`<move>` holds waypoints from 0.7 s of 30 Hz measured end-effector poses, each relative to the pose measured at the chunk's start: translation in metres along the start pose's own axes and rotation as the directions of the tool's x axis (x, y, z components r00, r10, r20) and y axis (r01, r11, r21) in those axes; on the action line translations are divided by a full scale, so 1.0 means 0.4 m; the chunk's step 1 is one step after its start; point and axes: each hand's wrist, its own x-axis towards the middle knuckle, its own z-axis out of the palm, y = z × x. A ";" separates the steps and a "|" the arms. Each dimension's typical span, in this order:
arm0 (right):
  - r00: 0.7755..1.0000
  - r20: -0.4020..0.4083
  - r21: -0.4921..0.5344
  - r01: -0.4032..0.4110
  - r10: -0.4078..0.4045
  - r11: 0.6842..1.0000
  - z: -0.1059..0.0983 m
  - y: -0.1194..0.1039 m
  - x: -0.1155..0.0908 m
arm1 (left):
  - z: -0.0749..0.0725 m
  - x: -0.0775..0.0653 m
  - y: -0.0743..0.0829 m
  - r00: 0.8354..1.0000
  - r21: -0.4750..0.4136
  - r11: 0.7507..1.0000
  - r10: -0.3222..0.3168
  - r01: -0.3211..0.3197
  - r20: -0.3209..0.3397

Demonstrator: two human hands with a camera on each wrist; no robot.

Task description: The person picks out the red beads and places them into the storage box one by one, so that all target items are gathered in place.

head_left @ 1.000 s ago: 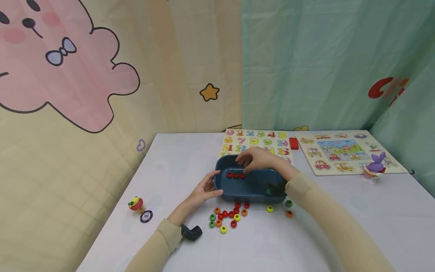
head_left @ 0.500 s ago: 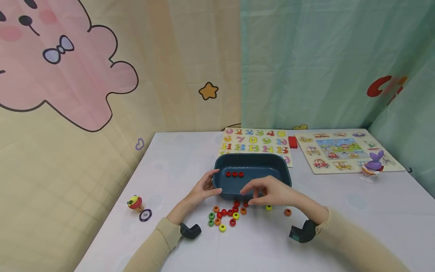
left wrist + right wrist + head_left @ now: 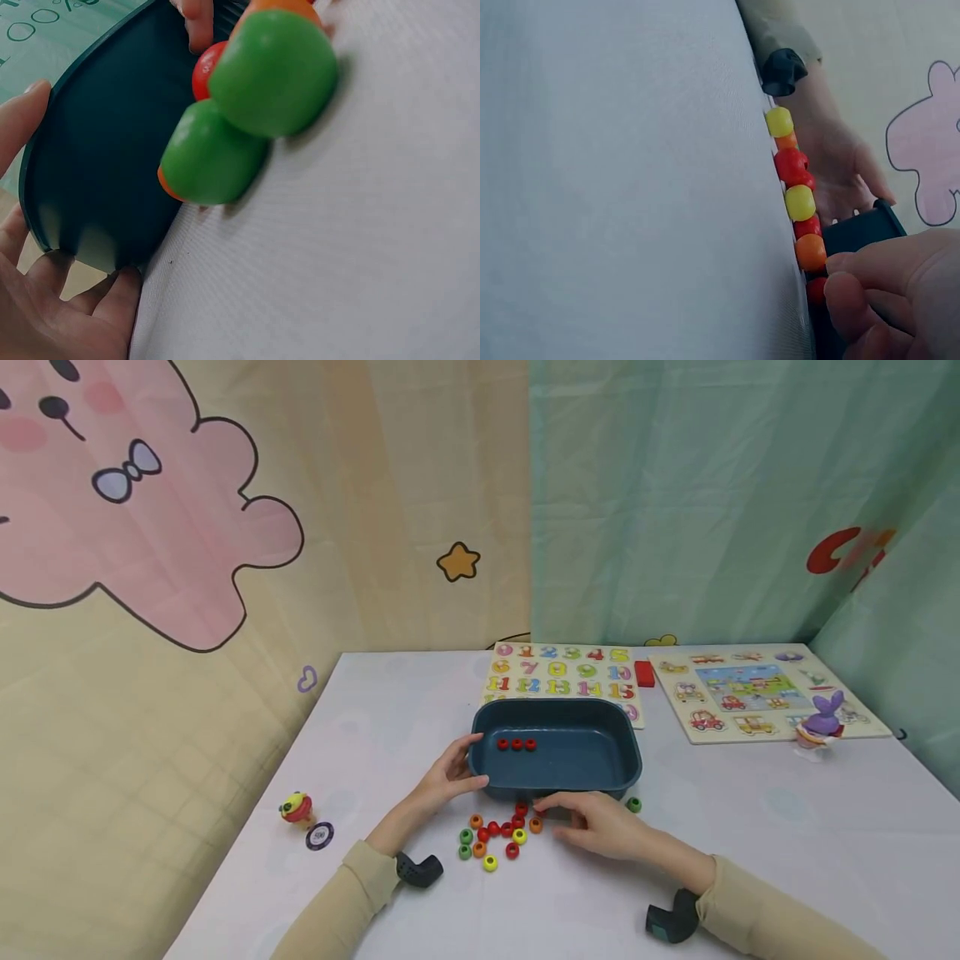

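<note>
A dark blue plastic tray [image 3: 577,760] stands on the white table, with three red beads [image 3: 517,744] in a row inside. My left hand [image 3: 444,783] grips the tray's left end, thumb at the front corner and fingers along the side. In front of the tray lie loose beads in red, orange, yellow and green, among them an orange bead [image 3: 536,825] and a yellow bead [image 3: 520,836]. Over the table at the tray's front wall, my right hand [image 3: 603,828] has its thumb and index finger apart, right at a red bead [image 3: 815,291] that they partly cover.
Behind the tray lies a number puzzle board [image 3: 558,668], with a red block [image 3: 644,674] beside it. A vehicle puzzle board [image 3: 757,693] and a purple rabbit toy [image 3: 822,718] are at the right. A cupcake-like toy [image 3: 298,808] and a round chip [image 3: 319,836] sit at the left.
My right hand has come out from over the tray, moving toward me and down to the beads in front of it. The left hand stays on the tray.
</note>
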 end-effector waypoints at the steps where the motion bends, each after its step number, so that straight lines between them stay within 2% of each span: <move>1: 1.000 -0.007 -0.025 0.001 -0.001 1.000 0.003 0.003 0.000 | 0.000 0.000 0.000 1.000 0.000 1.000 0.000 0.000 -0.002; 12: 0.987 -0.160 -0.221 -0.037 0.002 0.975 0.029 0.004 0.003 | 0.000 0.001 -0.001 1.000 0.005 1.000 0.010 -0.010 -0.003; 17: 0.983 -0.185 -0.187 -0.021 -0.014 0.982 0.035 0.007 0.003 | 0.001 -0.001 0.001 1.000 0.008 1.000 0.004 -0.004 -0.011; 21: 0.986 -0.168 -0.137 0.001 -0.024 0.991 0.034 0.012 0.000 | 0.004 -0.001 0.002 1.000 0.012 1.000 -0.007 0.007 -0.016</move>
